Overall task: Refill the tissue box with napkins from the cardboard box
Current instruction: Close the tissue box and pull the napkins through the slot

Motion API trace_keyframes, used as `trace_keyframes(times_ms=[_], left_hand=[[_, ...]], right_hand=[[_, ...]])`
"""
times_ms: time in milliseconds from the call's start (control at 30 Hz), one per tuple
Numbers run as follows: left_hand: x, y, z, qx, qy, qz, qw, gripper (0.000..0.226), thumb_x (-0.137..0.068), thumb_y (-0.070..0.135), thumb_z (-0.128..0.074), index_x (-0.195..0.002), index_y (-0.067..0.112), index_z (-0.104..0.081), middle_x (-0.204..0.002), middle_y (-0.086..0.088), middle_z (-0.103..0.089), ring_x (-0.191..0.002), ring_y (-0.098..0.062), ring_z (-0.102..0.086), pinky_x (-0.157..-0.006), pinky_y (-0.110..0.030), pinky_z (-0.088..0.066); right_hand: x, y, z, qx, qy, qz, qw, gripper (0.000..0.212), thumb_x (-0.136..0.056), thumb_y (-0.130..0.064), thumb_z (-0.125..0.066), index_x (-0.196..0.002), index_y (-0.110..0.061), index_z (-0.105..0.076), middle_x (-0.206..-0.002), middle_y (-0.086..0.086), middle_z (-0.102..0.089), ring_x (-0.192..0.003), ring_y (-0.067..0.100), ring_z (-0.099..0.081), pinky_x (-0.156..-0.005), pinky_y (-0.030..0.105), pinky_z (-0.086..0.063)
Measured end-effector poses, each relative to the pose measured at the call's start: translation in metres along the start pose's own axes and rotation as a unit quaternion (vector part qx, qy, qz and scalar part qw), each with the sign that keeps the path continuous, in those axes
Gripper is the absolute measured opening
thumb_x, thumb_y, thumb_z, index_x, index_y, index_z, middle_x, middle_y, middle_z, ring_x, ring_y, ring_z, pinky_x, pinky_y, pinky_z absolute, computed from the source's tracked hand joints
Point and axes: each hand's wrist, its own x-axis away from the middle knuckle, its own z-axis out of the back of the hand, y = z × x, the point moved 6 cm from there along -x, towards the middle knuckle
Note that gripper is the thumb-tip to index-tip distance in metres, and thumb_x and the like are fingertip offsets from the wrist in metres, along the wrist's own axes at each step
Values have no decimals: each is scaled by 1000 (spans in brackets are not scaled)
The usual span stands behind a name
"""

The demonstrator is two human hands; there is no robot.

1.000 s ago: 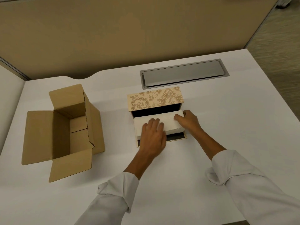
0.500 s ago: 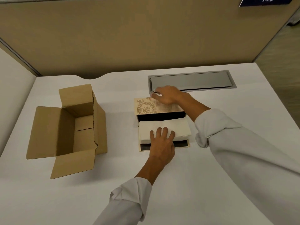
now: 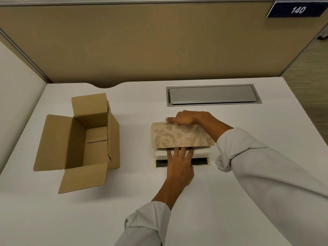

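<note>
At frame centre, the left hand (image 3: 179,164) lies flat on the napkins (image 3: 202,150), likely holding them down, while the right hand (image 3: 190,118) grips the lid (image 3: 181,138) to close it.

white desk (image 3: 230,174): cardboard box (image 3: 78,144), tissue box (image 3: 181,137)

A white desk (image 3: 230,201) with a grey cable hatch (image 3: 213,95) backs onto a tan partition (image 3: 142,41).

A patterned lid (image 3: 182,137) hangs low over the napkins (image 3: 202,151), leaving a narrow gap filled by the left hand (image 3: 180,166). The right hand (image 3: 191,118) blocks the rear; open desk (image 3: 138,201) separates the cardboard box (image 3: 79,139).
</note>
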Motion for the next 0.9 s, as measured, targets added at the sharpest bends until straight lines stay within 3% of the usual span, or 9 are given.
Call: trace_keyframes(times_ms=[100,233,367,533,633,700,767,833,900], left_hand=[[1,1,-3,-8,-7,7,1000,60,-95,35,-50,-150,27,-26,-159,-7,-27,-148,-34,-18,-118,-61,-7],[6,3,-8,-15,-15,18,1000,62,-96,37,-47,-151,27,-22,-161,-8,-23,-149,-35,-13,-118,-60,-2],[7,4,-9,-11,-20,29,999,62,-97,39,-43,-152,27,-18,-162,-9,-20,-150,-36,-10,-118,-61,1],[14,0,-8,-36,-48,34,998,70,-99,49,-34,-154,16,-7,-165,-11,-8,-151,-35,-2,-119,-55,5],[32,-1,0,-30,-64,16,997,67,-99,42,-41,-152,6,-19,-160,-18,-24,-148,-37,-19,-121,-51,-11],[44,1,21,-2,22,-13,1000,49,-92,38,-56,-130,8,-55,-136,-15,-59,-127,-35,-55,-109,-48,-40],[46,4,43,1,139,-39,990,41,-80,37,-71,-110,10,-67,-112,-11,-73,-104,-31,-69,-92,-45,-54],[34,5,61,-5,168,-21,985,64,-78,38,-70,-132,7,-54,-140,-19,-56,-131,-38,-51,-107,-55,-41],[16,2,63,3,103,21,994,90,-85,40,-62,-153,7,-14,-163,-19,-13,-151,-38,-8,-119,-58,-4]], right_hand=[[2,-1,-6,-7,-40,-22,999,73,-94,-69,-21,-136,-18,-54,-143,12,-52,-123,29,-52,-98,40,-34],[7,-5,-12,-27,-100,-40,994,57,-98,-60,-18,-129,-25,-52,-127,8,-58,-98,18,-58,-91,40,-38],[9,-7,-11,-20,-106,-56,993,52,-98,-57,-18,-124,-26,-51,-124,7,-57,-103,21,-58,-95,45,-41],[12,-6,-12,-33,-105,-80,991,56,-94,-58,-22,-120,-23,-57,-116,9,-63,-99,20,-62,-85,40,-43],[15,-5,-12,-45,-105,-97,989,50,-89,-61,-27,-104,-26,-60,-102,7,-65,-89,18,-63,-68,35,-42],[16,-5,-13,-50,-102,-104,988,51,-87,-62,-29,-107,-27,-60,-97,6,-66,-86,17,-63,-63,34,-40],[16,-5,-14,-56,-98,-107,988,57,-85,-62,-31,-116,-25,-61,-97,6,-65,-85,17,-61,-63,35,-40],[16,-6,-15,-58,-97,-107,988,61,-82,-62,-32,-123,-26,-59,-97,6,-64,-84,18,-60,-63,35,-40],[16,-8,-16,-57,-98,-100,988,59,-82,-62,-31,-122,-28,-58,-104,8,-66,-87,20,-62,-67,35,-42]])
